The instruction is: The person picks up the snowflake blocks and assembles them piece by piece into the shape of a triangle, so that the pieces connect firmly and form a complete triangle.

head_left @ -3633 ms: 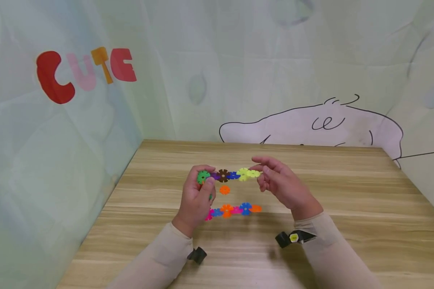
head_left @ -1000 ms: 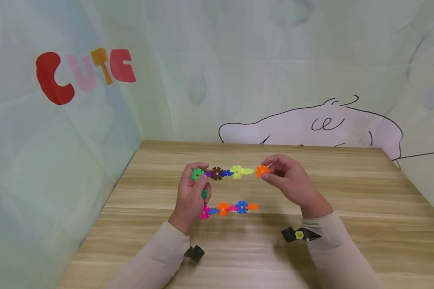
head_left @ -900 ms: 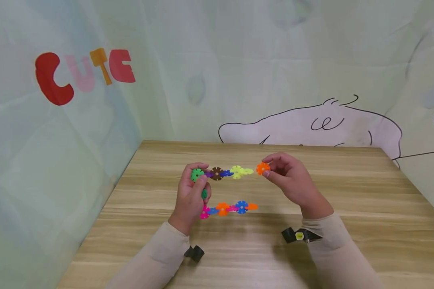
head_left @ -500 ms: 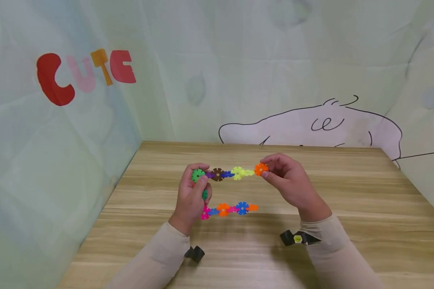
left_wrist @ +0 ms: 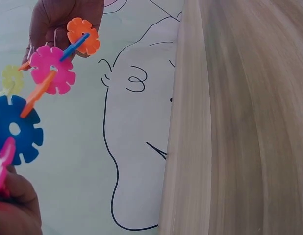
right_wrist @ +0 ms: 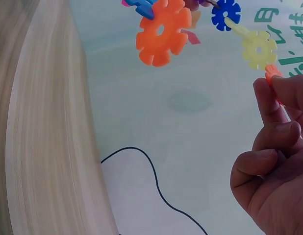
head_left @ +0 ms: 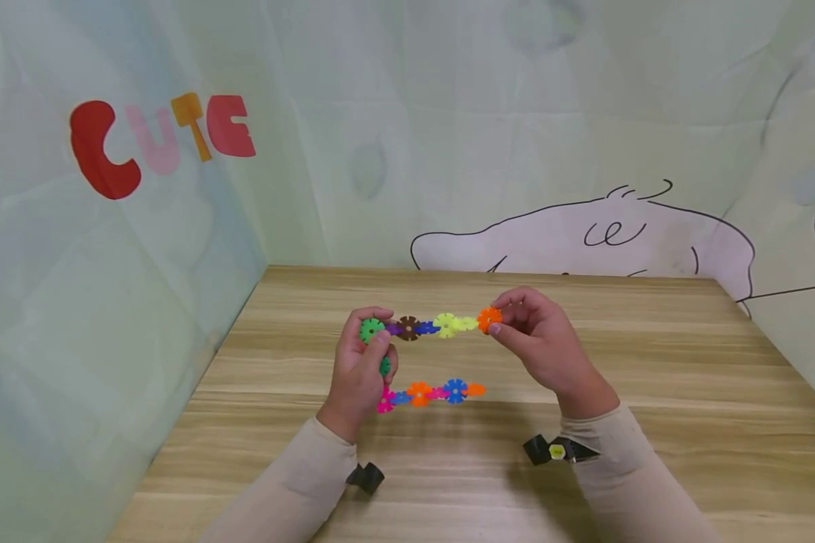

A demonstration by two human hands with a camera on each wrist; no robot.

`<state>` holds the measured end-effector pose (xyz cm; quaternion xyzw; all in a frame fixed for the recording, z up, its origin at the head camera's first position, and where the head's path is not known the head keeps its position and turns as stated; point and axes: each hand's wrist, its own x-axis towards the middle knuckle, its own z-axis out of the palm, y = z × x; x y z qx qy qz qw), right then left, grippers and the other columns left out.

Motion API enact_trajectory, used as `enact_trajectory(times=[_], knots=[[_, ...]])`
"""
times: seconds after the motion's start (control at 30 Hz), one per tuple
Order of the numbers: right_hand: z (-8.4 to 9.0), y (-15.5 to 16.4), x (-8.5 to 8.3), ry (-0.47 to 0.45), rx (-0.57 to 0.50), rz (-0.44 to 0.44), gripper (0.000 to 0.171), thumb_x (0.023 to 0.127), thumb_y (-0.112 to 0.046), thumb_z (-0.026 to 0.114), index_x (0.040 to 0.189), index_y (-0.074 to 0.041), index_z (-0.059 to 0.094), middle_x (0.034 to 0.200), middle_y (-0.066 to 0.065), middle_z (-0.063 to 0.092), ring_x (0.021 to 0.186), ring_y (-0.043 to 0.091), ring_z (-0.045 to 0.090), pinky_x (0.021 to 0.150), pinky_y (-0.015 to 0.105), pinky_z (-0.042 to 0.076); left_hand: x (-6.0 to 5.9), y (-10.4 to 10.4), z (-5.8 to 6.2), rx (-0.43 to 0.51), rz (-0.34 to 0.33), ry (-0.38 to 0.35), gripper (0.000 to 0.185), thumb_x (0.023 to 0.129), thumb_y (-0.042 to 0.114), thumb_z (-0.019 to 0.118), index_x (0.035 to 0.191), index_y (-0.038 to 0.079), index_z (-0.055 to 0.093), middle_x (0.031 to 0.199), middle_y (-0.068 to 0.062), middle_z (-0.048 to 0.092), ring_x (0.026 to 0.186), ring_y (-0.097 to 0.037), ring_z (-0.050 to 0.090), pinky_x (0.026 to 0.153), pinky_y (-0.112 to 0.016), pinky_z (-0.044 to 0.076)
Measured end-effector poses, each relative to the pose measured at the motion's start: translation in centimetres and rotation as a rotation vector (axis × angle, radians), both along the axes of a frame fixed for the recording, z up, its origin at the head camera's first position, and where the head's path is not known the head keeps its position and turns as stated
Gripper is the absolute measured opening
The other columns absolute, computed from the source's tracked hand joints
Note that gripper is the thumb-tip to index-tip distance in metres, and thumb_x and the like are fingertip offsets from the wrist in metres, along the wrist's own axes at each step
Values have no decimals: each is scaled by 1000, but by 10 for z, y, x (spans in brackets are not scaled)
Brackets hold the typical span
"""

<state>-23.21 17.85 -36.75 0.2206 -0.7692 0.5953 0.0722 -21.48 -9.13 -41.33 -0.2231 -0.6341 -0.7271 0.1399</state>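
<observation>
While two hands (head_left: 360, 362) (head_left: 539, 343) hold one chain (head_left: 424, 326), another chain (head_left: 431, 393) lies below.

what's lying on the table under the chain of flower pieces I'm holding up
Below the held chain, a second chain of pink, blue and orange pieces lies flat on the wooden table. Its left end is hidden behind the left hand.

Orange disc (head_left: 489, 319) now joins chain (head_left: 424, 326)
</observation>
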Motion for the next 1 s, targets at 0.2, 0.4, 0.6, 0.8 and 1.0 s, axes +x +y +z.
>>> enact_trajectory(times=[0.2,0.4,0.6,0.8,1.0], knots=[[-2,-2,0,27,-20,-32,23,96,7,68,117,2,60,94,-3,73,78,19,65,68,24,56,1,0,0,-10,-6,11,22,111,7,40,128,15,51,87,-6,50,48,-18,40,44,-20,41],[-2,-3,0,25,-36,-30,25,96,6,68,118,1,60,93,-3,72,78,16,64,68,25,57,2,0,0,-10,-11,24,23,111,7,39,128,16,51,84,-6,48,48,-19,40,44,-20,41],[-2,-4,2,36,-37,11,24,96,7,68,118,2,60,98,-3,73,79,18,65,70,24,58,2,0,-1,-22,-14,27,21,112,7,40,129,12,51,82,-7,47,49,-19,40,45,-20,42],[-4,-7,3,84,-39,9,21,95,9,69,113,3,61,97,-3,71,78,17,66,68,22,58,3,1,-2,-44,-29,52,21,111,5,40,130,-1,48,81,-10,45,48,-20,40,45,-20,42],[-7,-8,2,104,-38,-11,22,95,10,67,115,5,60,95,-1,72,76,17,64,67,22,56,4,2,-1,-42,-12,54,23,111,5,40,131,-5,46,80,-8,46,49,-20,40,45,-21,41]])
